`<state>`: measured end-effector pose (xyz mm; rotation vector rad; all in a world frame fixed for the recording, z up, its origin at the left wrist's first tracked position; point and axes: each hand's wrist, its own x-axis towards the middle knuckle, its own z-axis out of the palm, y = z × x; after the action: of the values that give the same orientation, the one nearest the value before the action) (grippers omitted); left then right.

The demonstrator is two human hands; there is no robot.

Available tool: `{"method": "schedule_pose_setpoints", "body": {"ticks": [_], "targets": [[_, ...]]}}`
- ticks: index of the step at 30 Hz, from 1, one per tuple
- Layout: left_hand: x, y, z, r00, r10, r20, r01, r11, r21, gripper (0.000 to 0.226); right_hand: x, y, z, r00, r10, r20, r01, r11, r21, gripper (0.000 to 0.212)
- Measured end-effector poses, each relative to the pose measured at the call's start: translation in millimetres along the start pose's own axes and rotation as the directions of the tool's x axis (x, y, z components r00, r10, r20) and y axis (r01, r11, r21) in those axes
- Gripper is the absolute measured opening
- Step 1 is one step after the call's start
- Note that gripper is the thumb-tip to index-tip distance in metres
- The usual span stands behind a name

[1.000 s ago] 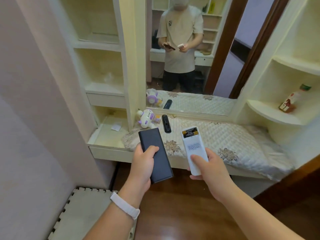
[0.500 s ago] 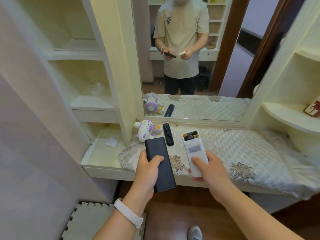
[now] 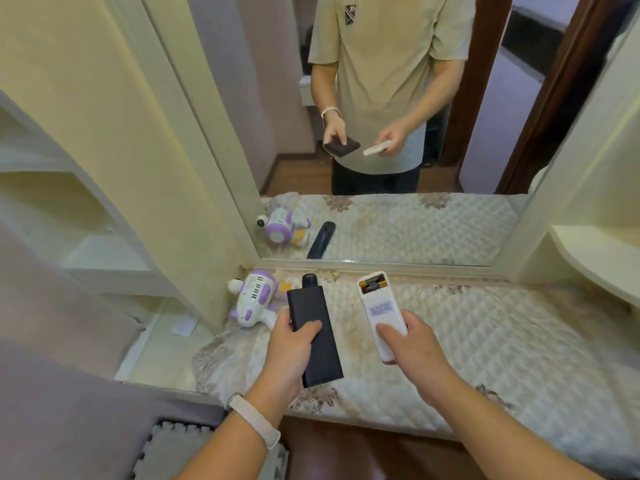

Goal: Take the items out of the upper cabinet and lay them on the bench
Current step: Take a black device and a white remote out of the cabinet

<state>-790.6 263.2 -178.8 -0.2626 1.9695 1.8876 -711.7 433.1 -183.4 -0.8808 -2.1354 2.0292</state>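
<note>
My left hand [image 3: 289, 355] grips a flat black power bank [image 3: 313, 332], held just above the quilted bench [image 3: 485, 341]. In my right hand [image 3: 412, 348] is a white remote [image 3: 379, 310], back side up, its battery bay uncovered with two batteries showing. Both items hover over the left half of the bench. A purple-and-white toy [image 3: 254, 297] lies on the bench at the far left. A black remote [image 3: 309, 279] lies behind the power bank, mostly hidden by it.
A large mirror [image 3: 381, 133] stands behind the bench and reflects a person holding both items. Cream shelves [image 3: 86, 237] rise at the left, a curved shelf [image 3: 595, 258] at the right. A grey foam mat [image 3: 180, 452] lies on the wooden floor below.
The view has tilted down and closed in on the bench. Both hands have moved forward over the quilted cover, still holding the power bank and the white remote.
</note>
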Motion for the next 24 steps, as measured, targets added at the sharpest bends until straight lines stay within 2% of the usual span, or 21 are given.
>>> {"method": "schedule_pose_setpoints", "body": {"ticks": [8,24], "targets": [[59,-5,28,0.992,-0.096,-0.082,0.103,0.991,0.082,0.029,68,22,-12,0.992,0.125,0.023,-0.126,0.992,0.026,0.017],[208,-42,61,0.943,-0.326,0.066,0.305,0.926,0.222,0.024,178,64,15,0.917,0.391,-0.073,-0.396,0.915,-0.08,0.011]]}}
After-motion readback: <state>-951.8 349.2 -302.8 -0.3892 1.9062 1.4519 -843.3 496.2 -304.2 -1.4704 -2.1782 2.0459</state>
